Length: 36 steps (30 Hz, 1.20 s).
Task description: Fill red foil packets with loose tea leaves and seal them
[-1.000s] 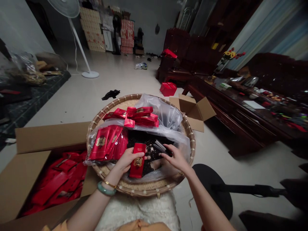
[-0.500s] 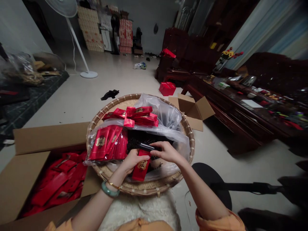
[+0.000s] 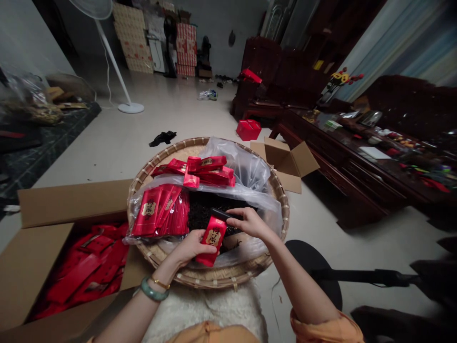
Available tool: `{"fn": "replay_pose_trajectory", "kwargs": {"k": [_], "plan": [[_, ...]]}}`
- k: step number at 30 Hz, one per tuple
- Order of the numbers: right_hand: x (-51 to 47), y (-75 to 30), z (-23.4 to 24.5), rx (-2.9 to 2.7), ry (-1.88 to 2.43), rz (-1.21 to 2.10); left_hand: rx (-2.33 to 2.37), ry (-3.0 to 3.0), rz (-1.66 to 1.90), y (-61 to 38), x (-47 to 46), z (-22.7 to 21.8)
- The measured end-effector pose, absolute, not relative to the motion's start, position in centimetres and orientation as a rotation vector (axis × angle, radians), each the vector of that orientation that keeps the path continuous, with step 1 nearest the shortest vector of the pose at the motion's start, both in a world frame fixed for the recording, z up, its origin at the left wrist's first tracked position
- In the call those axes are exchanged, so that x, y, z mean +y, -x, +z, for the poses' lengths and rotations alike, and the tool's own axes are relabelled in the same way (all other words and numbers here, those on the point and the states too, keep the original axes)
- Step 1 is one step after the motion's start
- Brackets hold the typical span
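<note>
My left hand grips a red pouch with a pale label and dark characters, thumb across its front. My right hand pinches a slim black bar-shaped tool, lying across the pouch's top edge; its exact kind cannot be made out. Beneath both hands, dark loose leaves, like tea, lie in a clear plastic bag inside a round woven bamboo tray. At the tray's left is a stack of flat red pouches. Several filled-looking red packets are heaped toward the far side.
An open carton of red packets stands at the left, against the tray. Beyond the tray at right are an open cardboard box and a red box. A black round stand base lies right; a cluttered dark wooden table stands farther off.
The black tool has turned and now crosses the pouch's top edge. My left hand has shifted lower on the pouch, uncovering more of its label.
</note>
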State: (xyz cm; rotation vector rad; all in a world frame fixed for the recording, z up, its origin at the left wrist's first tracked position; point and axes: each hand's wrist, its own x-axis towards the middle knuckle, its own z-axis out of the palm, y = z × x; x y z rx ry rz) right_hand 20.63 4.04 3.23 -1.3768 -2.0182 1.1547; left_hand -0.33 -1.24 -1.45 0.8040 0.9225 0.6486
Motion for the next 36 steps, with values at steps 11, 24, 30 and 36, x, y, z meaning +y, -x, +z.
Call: {"fn": "replay_pose_trajectory", "kwargs": {"k": [11, 24, 30, 36], "plan": [[3.8, -20.7, 3.3, -1.986, 1.391, 1.166, 0.969, -0.749, 0.779, -0.4, -1.1, -1.6], [3.9, -20.7, 3.0, -1.986, 1.354, 1.176, 0.919, -0.672, 0.833, -0.5, -1.1, -1.3], [4.0, -20.7, 2.8, -1.968, 1.356, 1.202, 0.899, -0.619, 0.883, -0.7, -1.1, -1.7], [4.2, -20.9, 2.9, -1.802, 1.386, 1.373, 0.919, -0.588, 0.903, -0.5, -1.0, -1.9]]}}
